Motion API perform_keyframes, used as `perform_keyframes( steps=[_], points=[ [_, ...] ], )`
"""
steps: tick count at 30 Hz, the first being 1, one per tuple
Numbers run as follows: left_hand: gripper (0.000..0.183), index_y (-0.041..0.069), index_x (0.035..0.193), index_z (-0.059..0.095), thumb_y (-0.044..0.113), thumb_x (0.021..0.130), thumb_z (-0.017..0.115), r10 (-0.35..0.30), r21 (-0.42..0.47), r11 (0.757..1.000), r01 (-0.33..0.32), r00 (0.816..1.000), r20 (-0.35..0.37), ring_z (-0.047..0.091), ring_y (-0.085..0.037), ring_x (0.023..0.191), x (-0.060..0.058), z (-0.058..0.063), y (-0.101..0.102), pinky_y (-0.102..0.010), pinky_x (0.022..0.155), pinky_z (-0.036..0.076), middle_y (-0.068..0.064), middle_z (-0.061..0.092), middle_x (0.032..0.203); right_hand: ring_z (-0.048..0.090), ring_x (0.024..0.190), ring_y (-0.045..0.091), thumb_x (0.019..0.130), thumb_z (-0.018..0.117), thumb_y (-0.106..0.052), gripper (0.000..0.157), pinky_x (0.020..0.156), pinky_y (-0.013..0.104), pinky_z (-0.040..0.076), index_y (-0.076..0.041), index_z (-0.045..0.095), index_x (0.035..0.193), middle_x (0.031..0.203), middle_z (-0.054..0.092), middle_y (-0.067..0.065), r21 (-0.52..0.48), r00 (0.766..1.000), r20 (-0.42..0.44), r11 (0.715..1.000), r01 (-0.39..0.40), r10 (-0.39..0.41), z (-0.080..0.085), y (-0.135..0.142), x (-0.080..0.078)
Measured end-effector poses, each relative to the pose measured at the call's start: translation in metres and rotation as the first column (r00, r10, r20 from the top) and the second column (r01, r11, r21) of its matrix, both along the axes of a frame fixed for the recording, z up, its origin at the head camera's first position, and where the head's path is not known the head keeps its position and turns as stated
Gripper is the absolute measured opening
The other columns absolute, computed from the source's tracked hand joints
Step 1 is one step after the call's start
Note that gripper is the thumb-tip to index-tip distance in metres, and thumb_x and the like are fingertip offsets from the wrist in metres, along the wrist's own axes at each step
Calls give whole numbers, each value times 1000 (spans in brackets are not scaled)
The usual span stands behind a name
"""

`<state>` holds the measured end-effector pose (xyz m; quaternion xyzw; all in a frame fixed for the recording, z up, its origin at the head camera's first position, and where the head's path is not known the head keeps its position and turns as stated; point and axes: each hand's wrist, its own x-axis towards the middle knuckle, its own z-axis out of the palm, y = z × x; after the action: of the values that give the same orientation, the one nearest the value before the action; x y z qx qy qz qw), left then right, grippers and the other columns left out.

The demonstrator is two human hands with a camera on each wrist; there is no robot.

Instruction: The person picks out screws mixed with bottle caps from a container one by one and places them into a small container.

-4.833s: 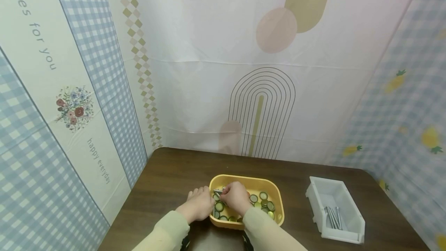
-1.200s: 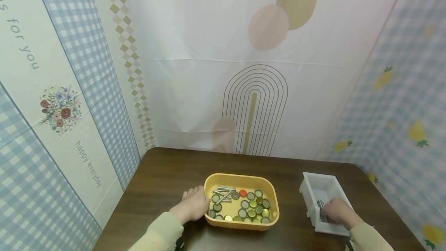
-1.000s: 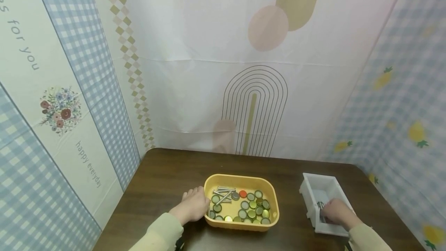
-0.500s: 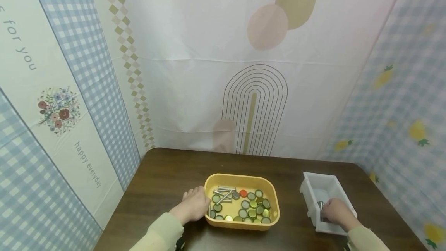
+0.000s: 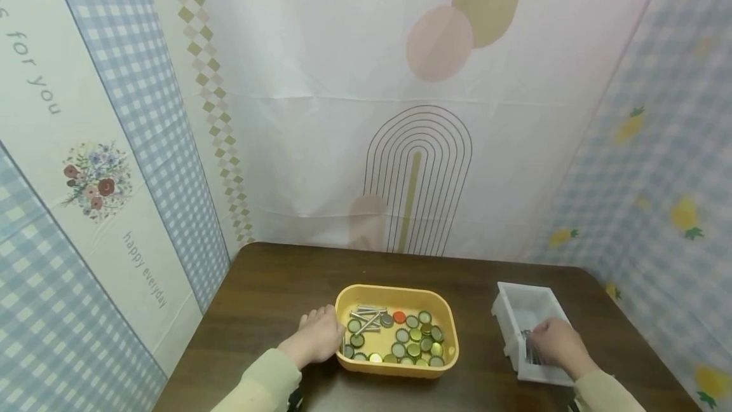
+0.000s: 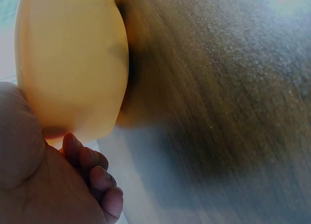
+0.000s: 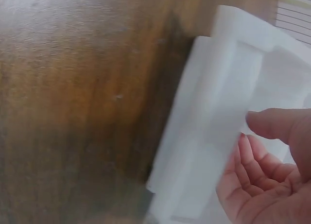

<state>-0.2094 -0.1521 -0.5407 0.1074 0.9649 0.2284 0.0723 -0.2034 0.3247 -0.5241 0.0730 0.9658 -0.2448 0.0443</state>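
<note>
My left hand holds the left side of a yellow plastic bin; in the left wrist view its fingers curl beside the bin's outer wall, and the thumb is hidden. Inside lie several silver bolts at the left and many bottle caps, mostly greenish or gold, plus one red cap. My right hand is inside a white plastic bin, over a small group of bolts. In the right wrist view its thumb and fingertips stand apart with nothing between them.
Both bins stand on a dark wooden table, the white one to the right of the yellow. A patterned cloth hangs behind the table, with checked cloth at both sides.
My right hand has gone from the yellow bin to the white bin, and its fingers have lifted slightly and parted from the bolts there. The left hand stays at the yellow bin.
</note>
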Motion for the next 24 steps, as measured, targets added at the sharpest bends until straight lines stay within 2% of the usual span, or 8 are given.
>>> perform_keyframes(
  steps=[4,9,15,19,23,24],
  points=[
    [32,-4,106,51,25,95,47,-3,-1,1000,3,1000,0,46,-29,87,2,-1,-1,-49,80,34,-10,49,90,59,81,29,88,62,-24,32,69,46,47,8,62,95,87,63,16,-73,999,-40,997,25,-28,15,-5,-2],
    [32,-4,106,51,26,95,47,-5,2,1000,5,1000,-8,46,-29,86,3,-1,-1,-49,80,34,-10,50,91,60,91,30,95,57,-33,48,72,43,49,10,58,114,104,62,22,-204,997,-65,979,27,-41,39,-26,-3],
    [32,-4,106,51,25,95,45,-1,-1,1000,1,1000,12,46,-29,87,3,-2,-1,-49,80,33,-10,49,90,57,107,36,91,59,-53,69,80,46,49,5,53,128,123,57,24,-320,998,-66,947,-20,-1,50,-64,-11],
    [32,-4,107,51,25,95,46,1,-4,1000,-1,1000,10,46,-29,87,2,-2,-1,-49,80,33,-10,49,91,55,113,36,88,63,-53,69,88,49,47,1,54,129,123,59,19,-413,997,-80,909,-47,16,48,-91,-18],
    [33,-4,108,51,26,95,47,2,-5,1000,-2,1000,-3,47,-29,88,1,-3,0,-49,81,34,-11,51,93,58,111,31,87,68,-46,58,93,50,44,-3,59,125,122,61,14,-508,997,-68,858,-75,47,43,-118,-26],
    [33,-5,108,51,26,95,47,0,-7,1000,0,1000,-1,47,-30,88,1,-3,0,-50,82,34,-11,51,93,59,110,29,87,68,-44,54,93,49,44,-4,60,124,121,62,12,-515,996,-64,854,-80,55,42,-125,-27]
  ],
)
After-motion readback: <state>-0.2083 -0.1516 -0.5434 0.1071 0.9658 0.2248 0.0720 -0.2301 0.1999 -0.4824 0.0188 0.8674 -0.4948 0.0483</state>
